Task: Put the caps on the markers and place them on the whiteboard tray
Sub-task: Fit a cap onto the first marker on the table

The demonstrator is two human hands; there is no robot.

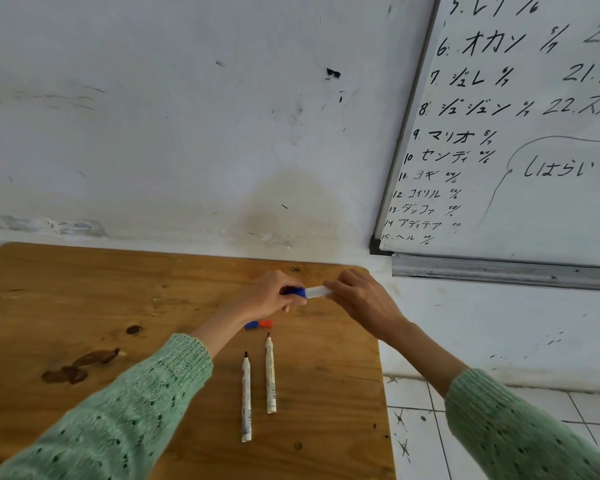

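Observation:
Above the far part of the wooden table (84, 306), my left hand (267, 294) pinches a blue cap (297, 292) that sits on the end of a white marker (317, 291). My right hand (357, 299) grips the marker's other end. Two uncapped white markers lie side by side on the table nearer to me, the left one (246, 396) and the right one (271, 374), tips pointing away. A loose blue cap (252, 324) and a loose red cap (266, 323) lie just beyond their tips. The metal whiteboard tray (499, 271) runs along the board's lower edge at right.
The whiteboard (534, 133) with black writing hangs on the scuffed white wall at upper right. The table's right edge is near the markers; white floor tiles (430, 427) lie beyond it. Dark stains mark the table's left side.

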